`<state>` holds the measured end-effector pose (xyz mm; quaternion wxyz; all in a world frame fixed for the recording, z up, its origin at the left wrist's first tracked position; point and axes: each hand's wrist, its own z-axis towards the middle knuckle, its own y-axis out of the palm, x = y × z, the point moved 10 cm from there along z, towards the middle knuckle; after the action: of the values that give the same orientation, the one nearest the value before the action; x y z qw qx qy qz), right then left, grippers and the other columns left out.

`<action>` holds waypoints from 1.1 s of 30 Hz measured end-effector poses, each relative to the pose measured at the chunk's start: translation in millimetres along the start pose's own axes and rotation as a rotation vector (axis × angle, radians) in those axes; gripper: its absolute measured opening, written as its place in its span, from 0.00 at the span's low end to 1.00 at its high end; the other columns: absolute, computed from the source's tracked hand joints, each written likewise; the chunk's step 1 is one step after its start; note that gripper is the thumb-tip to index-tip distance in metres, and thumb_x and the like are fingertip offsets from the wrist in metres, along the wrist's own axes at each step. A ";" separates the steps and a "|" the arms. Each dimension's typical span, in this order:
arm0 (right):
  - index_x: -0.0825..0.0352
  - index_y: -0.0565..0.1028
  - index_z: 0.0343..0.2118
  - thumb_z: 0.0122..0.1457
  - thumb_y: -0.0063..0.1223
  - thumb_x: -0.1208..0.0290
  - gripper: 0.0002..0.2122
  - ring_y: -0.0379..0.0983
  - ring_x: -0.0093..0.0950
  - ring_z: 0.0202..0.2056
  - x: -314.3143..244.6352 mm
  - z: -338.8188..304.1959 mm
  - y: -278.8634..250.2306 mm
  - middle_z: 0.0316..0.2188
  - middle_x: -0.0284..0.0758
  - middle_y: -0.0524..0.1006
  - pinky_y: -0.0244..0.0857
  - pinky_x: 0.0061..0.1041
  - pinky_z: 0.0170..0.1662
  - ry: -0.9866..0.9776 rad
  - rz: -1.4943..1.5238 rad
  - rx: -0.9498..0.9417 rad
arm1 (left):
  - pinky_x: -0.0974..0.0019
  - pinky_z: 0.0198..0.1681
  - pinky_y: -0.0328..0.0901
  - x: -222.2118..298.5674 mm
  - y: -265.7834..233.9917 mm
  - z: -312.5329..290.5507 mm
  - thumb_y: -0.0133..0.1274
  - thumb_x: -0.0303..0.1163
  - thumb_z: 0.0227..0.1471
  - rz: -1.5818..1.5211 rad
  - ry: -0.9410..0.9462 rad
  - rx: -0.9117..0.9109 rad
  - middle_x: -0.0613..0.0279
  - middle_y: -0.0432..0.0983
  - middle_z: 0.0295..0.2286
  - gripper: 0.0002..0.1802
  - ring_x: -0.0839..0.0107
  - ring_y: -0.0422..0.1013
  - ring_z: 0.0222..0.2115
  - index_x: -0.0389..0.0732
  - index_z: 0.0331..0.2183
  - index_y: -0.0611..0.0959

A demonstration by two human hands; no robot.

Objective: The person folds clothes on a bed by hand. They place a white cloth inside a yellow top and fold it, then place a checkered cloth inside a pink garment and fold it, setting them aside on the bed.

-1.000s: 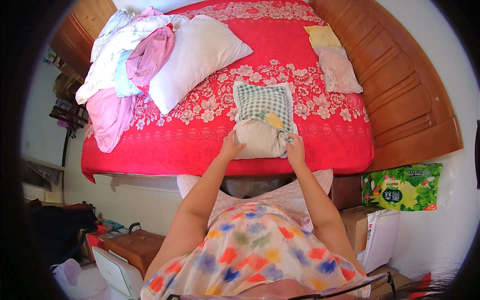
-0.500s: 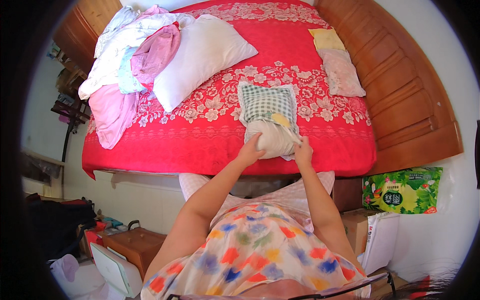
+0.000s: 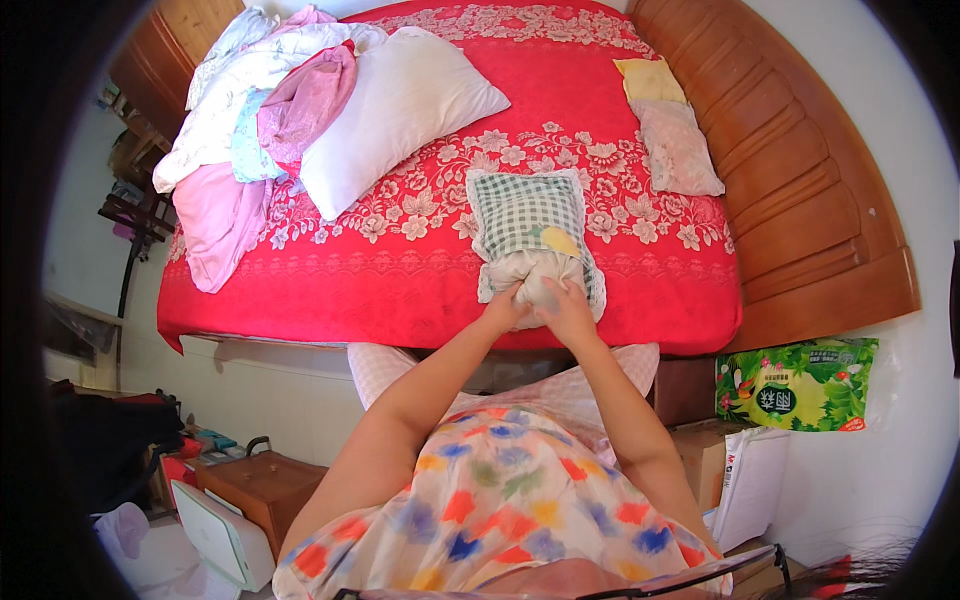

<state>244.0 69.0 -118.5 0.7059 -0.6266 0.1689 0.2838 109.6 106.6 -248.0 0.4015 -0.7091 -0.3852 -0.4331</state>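
Note:
A green-and-white checked pillowcase (image 3: 522,212) with lace edging and a yellow patch lies near the front edge of the bed. Partly inside its near opening is a cream pillow insert (image 3: 528,268), bunched and creased where I grip it. At its near left side my left hand (image 3: 503,311) is closed on the fabric. My right hand (image 3: 569,318) pinches it on the near right, close to the left one. The far part of the insert is hidden under the checked cloth.
A red flowered sheet (image 3: 420,290) covers the bed. Left of the case lie a large white pillow (image 3: 405,115) and a heap of bedding (image 3: 225,220). A small pale pillow (image 3: 680,150) rests by the wooden headboard (image 3: 800,170). A green package (image 3: 800,385) stands below at right.
My right hand has moved left, from the case's right edge onto the insert beside my left hand. The insert is now gathered between both hands, and more of the checked cloth lies flat.

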 end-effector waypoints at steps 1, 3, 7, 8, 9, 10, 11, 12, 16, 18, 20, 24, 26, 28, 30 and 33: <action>0.55 0.66 0.56 0.46 0.64 0.62 0.31 0.62 0.49 0.52 -20.1 0.8 2.8 0.52 0.52 0.64 0.63 0.39 0.52 -0.022 -0.063 -0.022 | 0.62 0.42 0.68 -4.4 -6.2 2.1 0.57 0.32 0.48 -0.076 -0.009 0.029 0.46 0.70 0.46 0.36 0.57 0.71 0.43 0.42 0.58 0.64; 0.54 0.67 0.56 0.43 0.67 0.60 0.34 0.58 0.52 0.54 -47.1 -2.1 4.8 0.55 0.52 0.60 0.62 0.41 0.53 -0.052 -0.194 -0.060 | 0.64 0.39 0.69 0.6 -13.5 0.6 0.57 0.32 0.49 -0.254 -0.042 0.091 0.50 0.71 0.44 0.34 0.61 0.72 0.40 0.43 0.57 0.65; 0.56 0.66 0.56 0.40 0.68 0.62 0.36 0.57 0.50 0.55 -28.2 2.0 5.8 0.54 0.50 0.61 0.60 0.43 0.54 0.103 -0.222 -0.049 | 0.64 0.38 0.69 49.1 -9.4 -22.5 0.55 0.30 0.52 -0.481 -0.160 0.092 0.56 0.71 0.42 0.28 0.67 0.72 0.38 0.45 0.54 0.66; 0.56 0.66 0.56 0.40 0.67 0.62 0.36 0.58 0.50 0.54 -17.5 4.3 8.4 0.53 0.50 0.61 0.60 0.42 0.54 0.134 -0.221 -0.058 | 0.63 0.39 0.69 50.1 -9.2 -23.7 0.54 0.31 0.53 -0.503 -0.156 0.077 0.56 0.70 0.43 0.27 0.67 0.71 0.39 0.46 0.54 0.67; 0.57 0.66 0.56 0.40 0.67 0.62 0.35 0.59 0.49 0.53 -8.4 6.4 9.9 0.53 0.49 0.62 0.61 0.42 0.54 0.163 -0.221 -0.067 | 0.63 0.40 0.68 48.0 -8.4 -23.3 0.53 0.33 0.54 -0.526 -0.151 0.062 0.56 0.69 0.44 0.25 0.67 0.70 0.41 0.46 0.54 0.67; 0.57 0.66 0.55 0.40 0.67 0.63 0.35 0.60 0.49 0.53 -4.2 8.3 10.6 0.53 0.49 0.62 0.61 0.42 0.53 0.154 -0.217 -0.052 | 0.63 0.40 0.67 45.9 -7.7 -22.5 0.52 0.34 0.55 -0.549 -0.146 0.046 0.57 0.68 0.46 0.24 0.67 0.68 0.43 0.47 0.53 0.67; 0.57 0.67 0.54 0.41 0.66 0.63 0.34 0.61 0.48 0.52 0.1 9.8 11.5 0.53 0.48 0.62 0.61 0.41 0.53 0.147 -0.213 -0.036 | 0.62 0.40 0.68 41.9 -10.9 -21.3 0.53 0.33 0.54 -0.563 -0.155 0.037 0.57 0.68 0.46 0.25 0.67 0.68 0.43 0.47 0.53 0.66; 0.58 0.67 0.54 0.41 0.66 0.64 0.33 0.62 0.47 0.52 5.4 10.8 11.1 0.53 0.47 0.63 0.62 0.41 0.53 0.141 -0.211 -0.021 | 0.62 0.39 0.68 35.1 -15.4 -18.9 0.54 0.32 0.53 -0.579 -0.165 0.026 0.56 0.68 0.46 0.27 0.66 0.68 0.44 0.47 0.54 0.66; 0.60 0.71 0.50 0.42 0.64 0.67 0.27 0.65 0.44 0.50 40.2 17.5 7.3 0.52 0.45 0.66 0.63 0.37 0.51 0.235 -0.038 0.013 | 0.66 0.28 0.72 8.0 -66.5 -22.1 0.59 0.26 0.45 -0.180 -0.162 0.424 0.51 0.60 0.49 0.35 0.66 0.71 0.35 0.44 0.55 0.63; 0.62 0.72 0.47 0.43 0.64 0.69 0.25 0.67 0.42 0.50 59.3 19.6 2.7 0.50 0.44 0.68 0.63 0.36 0.51 0.304 0.117 0.032 | 0.66 0.25 0.72 -21.4 -69.8 -11.1 0.60 0.24 0.42 -0.190 -0.208 0.404 0.49 0.56 0.52 0.40 0.66 0.72 0.32 0.43 0.56 0.61; 0.64 0.73 0.45 0.44 0.64 0.71 0.22 0.69 0.39 0.47 79.7 19.3 -7.8 0.46 0.43 0.71 0.64 0.33 0.49 0.262 0.154 0.161 | 0.67 0.25 0.72 -21.8 -61.0 -3.0 0.60 0.25 0.43 -0.244 -0.227 0.338 0.49 0.63 0.48 0.40 0.67 0.72 0.29 0.43 0.57 0.60; 0.66 0.74 0.43 0.46 0.64 0.75 0.19 0.72 0.29 0.41 90.3 29.3 -8.9 0.40 0.36 0.76 0.64 0.26 0.46 0.335 0.503 0.212 | 0.70 0.23 0.69 -27.8 -53.1 21.7 0.59 0.29 0.49 -0.382 -0.165 0.200 0.62 0.74 0.31 0.27 0.73 0.71 0.23 0.42 0.50 0.68; 0.66 0.74 0.42 0.46 0.62 0.75 0.17 0.73 0.30 0.41 82.1 41.3 -17.3 0.38 0.38 0.76 0.64 0.27 0.46 0.309 0.605 0.257 | 0.70 0.24 0.68 -29.4 -50.8 27.8 0.58 0.33 0.52 -0.432 -0.196 0.169 0.65 0.74 0.28 0.20 0.75 0.70 0.23 0.41 0.46 0.73; 0.66 0.74 0.41 0.47 0.61 0.75 0.17 0.73 0.30 0.40 97.6 43.9 -29.5 0.37 0.38 0.77 0.65 0.27 0.45 0.324 0.666 0.344 | 0.71 0.25 0.68 19.3 -35.3 17.4 0.56 0.37 0.53 -0.480 -0.166 0.153 0.66 0.75 0.28 0.16 0.77 0.70 0.23 0.40 0.42 0.75; 0.67 0.74 0.41 0.47 0.60 0.76 0.16 0.73 0.29 0.39 93.4 55.2 -41.1 0.36 0.38 0.77 0.65 0.27 0.44 0.322 0.714 0.412 | 0.71 0.26 0.67 63.8 -39.4 -5.0 0.54 0.39 0.55 -0.491 -0.094 0.150 0.66 0.75 0.28 0.15 0.78 0.69 0.22 0.39 0.40 0.77; 0.67 0.72 0.42 0.48 0.56 0.78 0.16 0.73 0.32 0.38 67.5 66.0 -47.6 0.34 0.39 0.76 0.65 0.30 0.43 0.287 0.719 0.491 | 0.71 0.25 0.67 98.1 -54.9 -32.6 0.52 0.38 0.56 -0.442 0.054 0.128 0.66 0.76 0.28 0.14 0.78 0.68 0.21 0.38 0.38 0.77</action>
<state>318.2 143.9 -110.7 0.6595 -0.3754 0.5340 0.3728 82.9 117.5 -134.6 0.3510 -0.5689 -0.5470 -0.5040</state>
